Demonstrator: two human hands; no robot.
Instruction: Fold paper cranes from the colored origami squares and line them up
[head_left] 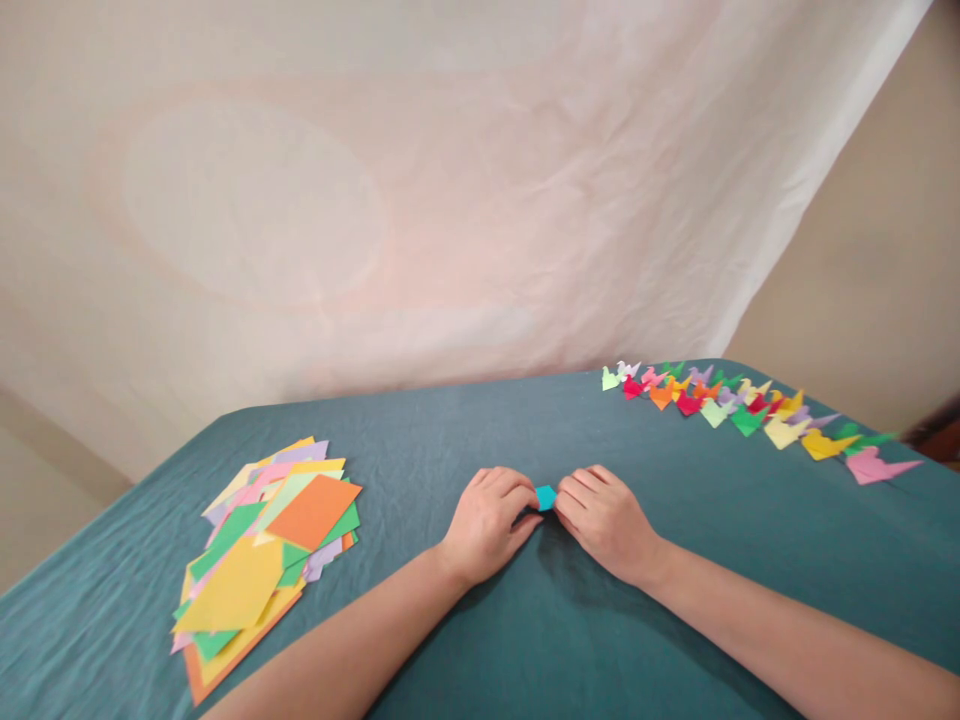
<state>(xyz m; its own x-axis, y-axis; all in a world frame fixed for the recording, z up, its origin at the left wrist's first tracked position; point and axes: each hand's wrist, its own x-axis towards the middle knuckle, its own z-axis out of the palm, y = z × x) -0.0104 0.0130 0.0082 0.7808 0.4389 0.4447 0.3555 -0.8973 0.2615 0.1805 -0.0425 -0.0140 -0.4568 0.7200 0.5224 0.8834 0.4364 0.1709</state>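
A small turquoise piece of folded paper (546, 497) lies on the teal tablecloth (480, 640), pinched between both my hands. My left hand (489, 522) rests knuckles up with its fingers curled onto the paper's left side. My right hand (606, 520) mirrors it, fingers bent and pressed on the paper's right side. Most of the paper is hidden under my fingers.
A loose pile of coloured paper squares (262, 550) lies at the left, an orange one on top. Several folded paper cranes (750, 405) in many colours stand in a row at the back right. A pale cloth backdrop (450, 200) hangs behind the table.
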